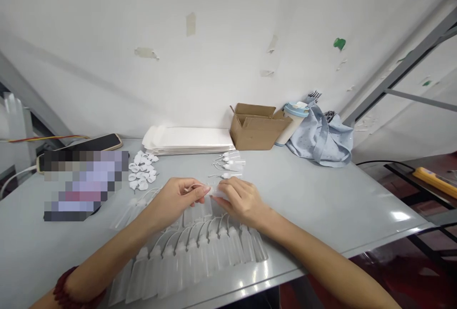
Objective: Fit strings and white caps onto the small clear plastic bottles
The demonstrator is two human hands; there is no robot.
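Observation:
My left hand (182, 197) pinches a thin white cord between thumb and fingertips. Close against it, my right hand (243, 199) has its fingers closed on a small clear plastic piece, mostly hidden by the fingers. Below both hands lies an overlapping row of clear plastic sleeves (189, 261) with white tops and looped cords. More sleeves (128, 211) lie beside my left forearm. Beyond my right hand are a few similar corded pieces (232, 164). A heap of small white caps (143, 171) sits left of my left hand.
At the back stand a stack of white trays or boxes (193, 138), an open cardboard box (259, 133), a cup with a blue lid (291, 123) and a light blue cloth bag (321, 137). A phone (103, 143) and a blurred-out item (85, 187) lie left on the grey table (303, 194).

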